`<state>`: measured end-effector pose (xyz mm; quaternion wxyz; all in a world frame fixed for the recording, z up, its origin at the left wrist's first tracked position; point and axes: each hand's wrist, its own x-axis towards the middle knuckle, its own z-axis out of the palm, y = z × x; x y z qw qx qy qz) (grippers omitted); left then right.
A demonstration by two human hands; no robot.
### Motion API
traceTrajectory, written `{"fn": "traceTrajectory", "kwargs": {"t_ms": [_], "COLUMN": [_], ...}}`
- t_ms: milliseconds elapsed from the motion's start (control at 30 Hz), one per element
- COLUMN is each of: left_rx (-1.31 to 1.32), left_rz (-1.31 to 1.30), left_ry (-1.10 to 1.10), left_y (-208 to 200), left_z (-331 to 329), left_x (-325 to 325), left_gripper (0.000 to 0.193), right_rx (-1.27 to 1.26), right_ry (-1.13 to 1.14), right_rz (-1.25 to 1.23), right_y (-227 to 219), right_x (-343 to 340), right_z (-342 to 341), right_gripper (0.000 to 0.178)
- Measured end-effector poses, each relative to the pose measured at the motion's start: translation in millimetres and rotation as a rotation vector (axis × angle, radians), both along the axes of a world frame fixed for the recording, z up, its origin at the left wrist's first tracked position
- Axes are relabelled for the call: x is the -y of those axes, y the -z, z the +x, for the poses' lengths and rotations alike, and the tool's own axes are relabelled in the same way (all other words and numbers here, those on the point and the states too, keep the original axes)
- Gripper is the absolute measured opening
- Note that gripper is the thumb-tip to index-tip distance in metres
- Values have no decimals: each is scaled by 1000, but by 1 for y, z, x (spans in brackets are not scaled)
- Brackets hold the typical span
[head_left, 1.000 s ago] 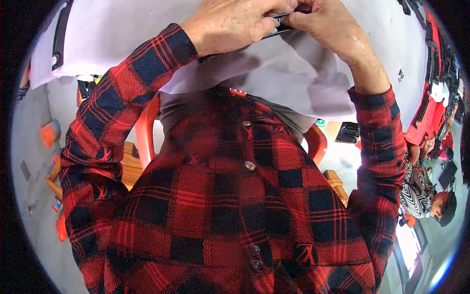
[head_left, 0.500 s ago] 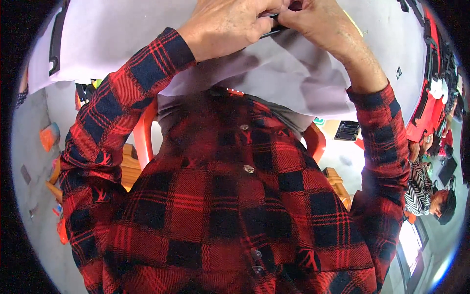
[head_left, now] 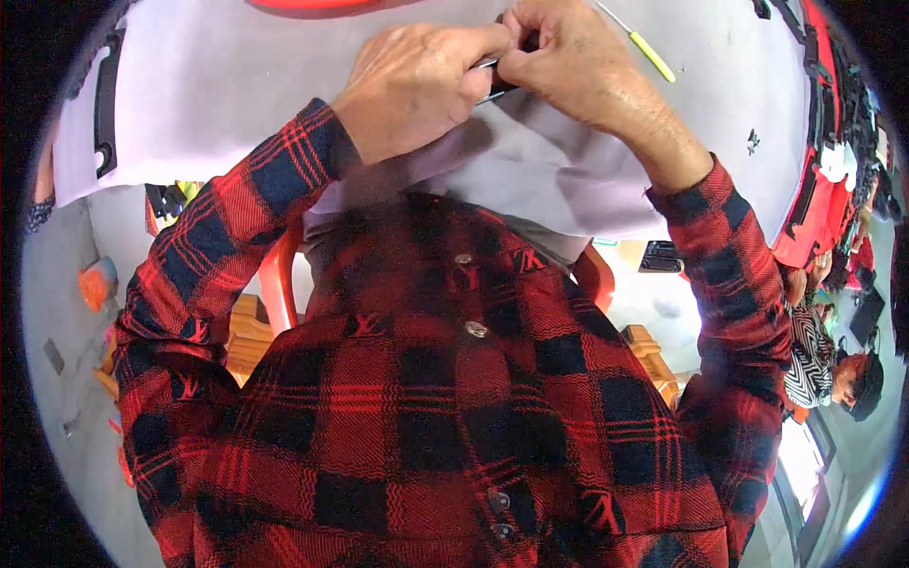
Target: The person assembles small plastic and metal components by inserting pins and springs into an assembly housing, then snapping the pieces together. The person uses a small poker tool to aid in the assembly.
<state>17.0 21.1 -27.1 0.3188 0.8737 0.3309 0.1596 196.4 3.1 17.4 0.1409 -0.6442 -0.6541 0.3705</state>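
My left hand [head_left: 417, 80] and my right hand [head_left: 573, 62] meet over the pale cloth-covered table near the top of the view. Between their pinched fingers is a small black part [head_left: 499, 87] with a shiny light edge. Fingers cover most of it, so its kind stays hidden. The left fingers close on its left end, and the right thumb and fingertips press at its other side. Beyond the right hand lies a thin tool with a yellow-green handle [head_left: 653, 57] and a slim metal shaft.
A long black plastic piece [head_left: 109, 104] lies at the table's left edge. Small dark bits [head_left: 753, 142] sit on the right side. A red rounded object [head_left: 327, 6] shows at the top. Red and black items [head_left: 814, 213] line the right edge, with another person [head_left: 843, 374] beyond.
Both hands appear lower and slightly further left, still gripping the black part. The view has shifted, bringing the yellow-green-handled tool and the red rounded object into sight.
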Motion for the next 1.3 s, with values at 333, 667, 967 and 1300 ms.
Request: {"fn": "traceTrajectory", "kwargs": {"t_ms": [333, 667, 967, 1300], "left_rx": [94, 12, 17, 160], "left_rz": [71, 37, -31, 49], "left_ry": [18, 73, 83, -16], "left_y": [4, -4, -4, 4], "left_z": [3, 0, -2, -9], "left_x": [-1, -4, -1, 14], "left_gripper": [16, 22, 22, 20], "right_rx": [79, 110, -393, -348], "right_ry": [-55, -173, -96, -111], "right_rz": [142, 160, -54, -37], "right_y": [18, 22, 14, 18], "right_x": [3, 1, 5, 11], "right_z": [5, 12, 22, 21], "right_gripper": [22, 18, 2, 2]}}
